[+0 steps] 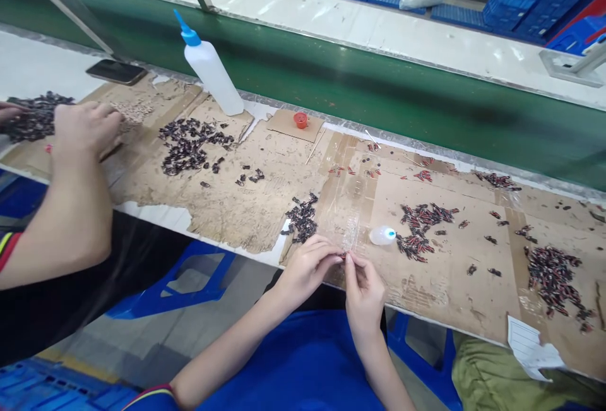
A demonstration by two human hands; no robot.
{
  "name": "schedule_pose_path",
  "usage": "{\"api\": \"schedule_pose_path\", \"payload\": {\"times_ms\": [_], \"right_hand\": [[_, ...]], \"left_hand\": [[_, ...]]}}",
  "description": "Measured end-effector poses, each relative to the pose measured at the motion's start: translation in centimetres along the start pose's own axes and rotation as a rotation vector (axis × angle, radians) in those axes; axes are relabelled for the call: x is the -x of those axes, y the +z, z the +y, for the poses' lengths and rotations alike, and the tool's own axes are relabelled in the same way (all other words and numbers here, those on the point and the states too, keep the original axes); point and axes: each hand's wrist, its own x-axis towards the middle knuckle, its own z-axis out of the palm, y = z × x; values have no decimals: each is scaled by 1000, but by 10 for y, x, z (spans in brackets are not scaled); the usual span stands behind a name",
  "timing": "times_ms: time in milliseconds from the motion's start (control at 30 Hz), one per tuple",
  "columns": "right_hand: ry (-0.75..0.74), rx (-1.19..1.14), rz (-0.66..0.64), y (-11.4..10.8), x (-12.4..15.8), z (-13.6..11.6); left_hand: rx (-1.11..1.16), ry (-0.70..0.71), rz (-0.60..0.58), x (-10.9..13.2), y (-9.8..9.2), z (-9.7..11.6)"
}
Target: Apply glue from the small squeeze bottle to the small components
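Note:
My left hand [308, 264] and my right hand [365, 288] meet at the front edge of the cardboard-covered bench. Their fingertips pinch together around a small dark red-and-black part [343, 257], mostly hidden by the fingers. Just beyond my left hand lies a pile of small black parts [302, 216]. A small white bottle with a blue tip [382, 235] lies beyond my right hand. Beside it spreads a heap of black-and-red parts [421, 228].
A co-worker's hand [88, 127] works at the left near a dark pile [40, 114]. A tall white squeeze bottle [213, 73] stands near a phone [116, 72]. A red cup [300, 120] sits at the back. More parts [553, 278] and torn paper [533, 345] are at right.

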Motion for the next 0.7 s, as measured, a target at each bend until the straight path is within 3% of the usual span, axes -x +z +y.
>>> {"api": "schedule_pose_path", "payload": {"times_ms": [200, 433, 567, 700], "right_hand": [[-148, 82, 115, 3, 3, 2], [-230, 100, 134, 1, 5, 0], [-160, 43, 130, 0, 4, -3], [34, -180, 88, -2, 0, -7]], "left_hand": [[161, -175, -35, 0, -4, 8], [204, -255, -51, -1, -7, 18], [197, -289, -34, -1, -8, 23], [222, -271, -43, -2, -8, 25]]}}
